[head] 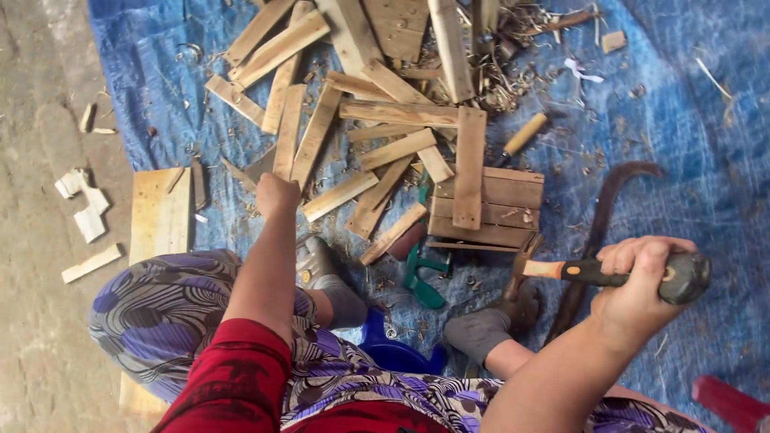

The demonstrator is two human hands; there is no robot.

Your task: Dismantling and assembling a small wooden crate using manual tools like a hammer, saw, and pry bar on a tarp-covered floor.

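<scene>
Head view: the right hand (642, 281) has its fingers wrapped tight around the black grip of a hammer (593, 273), whose orange neck and head point toward a small slatted wooden crate (489, 210) just beyond the fingertips. The left hand (277, 195) reaches out among loose wooden slats (321, 132); its fingers are curled down over them, but whether they grip one cannot be told.

As a judgement, the work looks partway along: the crate has several boards joined and one slat (469, 168) lying upright across its top, while many loose slats remain scattered beyond both hands, so much is left.

Room is tight. Slats crowd the space past the left fingers; a green clamp-like tool (421, 277) and the person's socked feet (481, 329) lie between the hands. A dark curved blade (597, 232) rests just beneath the hammer. The blue tarp (690, 128) lies barer beyond the right fingers; its edge meets concrete floor (40, 200) well outside the left hand.
</scene>
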